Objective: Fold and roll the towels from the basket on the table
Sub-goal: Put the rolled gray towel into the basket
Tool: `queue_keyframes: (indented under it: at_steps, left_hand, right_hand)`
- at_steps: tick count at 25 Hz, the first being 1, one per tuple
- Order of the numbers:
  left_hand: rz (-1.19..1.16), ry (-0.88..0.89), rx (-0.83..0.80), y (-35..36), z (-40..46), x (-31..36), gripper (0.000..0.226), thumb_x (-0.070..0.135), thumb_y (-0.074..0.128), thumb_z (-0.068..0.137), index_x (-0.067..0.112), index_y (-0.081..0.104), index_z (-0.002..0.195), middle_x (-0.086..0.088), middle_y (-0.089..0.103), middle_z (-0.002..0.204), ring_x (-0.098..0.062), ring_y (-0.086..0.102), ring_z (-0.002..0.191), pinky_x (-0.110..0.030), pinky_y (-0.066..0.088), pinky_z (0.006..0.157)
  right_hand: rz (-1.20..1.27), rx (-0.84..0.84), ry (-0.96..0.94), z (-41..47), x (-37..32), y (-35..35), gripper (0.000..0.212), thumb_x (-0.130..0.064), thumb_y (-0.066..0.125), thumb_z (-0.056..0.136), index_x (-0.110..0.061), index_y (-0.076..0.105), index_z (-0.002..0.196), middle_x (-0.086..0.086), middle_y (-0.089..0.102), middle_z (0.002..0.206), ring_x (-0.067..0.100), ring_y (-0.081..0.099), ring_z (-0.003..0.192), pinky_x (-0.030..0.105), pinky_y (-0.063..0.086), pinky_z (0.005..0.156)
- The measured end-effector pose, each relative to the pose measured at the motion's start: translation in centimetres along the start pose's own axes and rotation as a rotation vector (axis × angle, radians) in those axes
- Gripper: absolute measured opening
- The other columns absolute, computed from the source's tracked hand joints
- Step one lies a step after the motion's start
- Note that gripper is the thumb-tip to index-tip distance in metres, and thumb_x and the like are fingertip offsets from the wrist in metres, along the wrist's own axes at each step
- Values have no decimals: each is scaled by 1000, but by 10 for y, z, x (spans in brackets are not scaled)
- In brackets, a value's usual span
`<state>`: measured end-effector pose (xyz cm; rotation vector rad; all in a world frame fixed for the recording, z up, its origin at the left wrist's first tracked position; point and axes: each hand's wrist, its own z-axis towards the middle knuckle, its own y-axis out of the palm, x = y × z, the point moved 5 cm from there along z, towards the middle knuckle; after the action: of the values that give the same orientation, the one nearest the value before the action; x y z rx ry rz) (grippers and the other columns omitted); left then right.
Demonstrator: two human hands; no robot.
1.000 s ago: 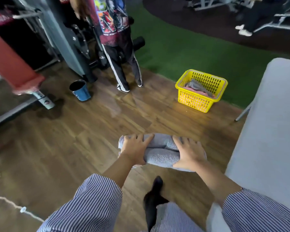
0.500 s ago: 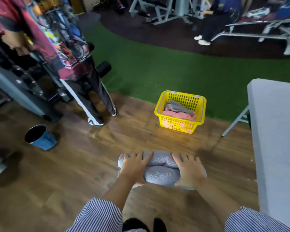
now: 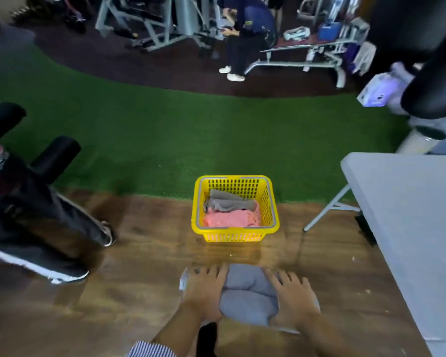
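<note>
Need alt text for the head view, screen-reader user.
Two hands, left hand and right hand, hold a rolled grey towel above a wood floor. Ahead, a yellow basket holds grey and pink towels; a grey table stands at right.

Both forearms extended forward toward 12 o'clock, nearly parallel. Left hand [image 3: 206, 292] palm down, fingers spread and curved over the left end of the grey rolled towel [image 3: 247, 292]. Right hand [image 3: 292, 296] likewise on the right end, gripping. Striped sleeve visible at left elbow.
</note>
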<state>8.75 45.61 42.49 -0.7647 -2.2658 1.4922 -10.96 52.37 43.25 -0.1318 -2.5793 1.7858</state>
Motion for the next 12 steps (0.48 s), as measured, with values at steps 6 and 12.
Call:
queue_keyframes:
  at_steps: [6,12]
  left_hand:
    - [51,117,162,-13,134,-30,103,55,69,47,18,30,135,-7,56,115,-32,55,97,-49,43,81]
    - [98,114,184,81,307,-48,114,59,70,20,13,44,120,-6,63,88,-31,58,68,-45,48,54]
  right_hand:
    - [80,-7,82,112,30,13,119,-73,52,7,-11,60,109,-1,64,84,21,60,63,42,48,47]
    - [8,86,104,271,90,103,113,-72,54,21,-17,56,120,1,61,102,25,63,80,39,48,60]
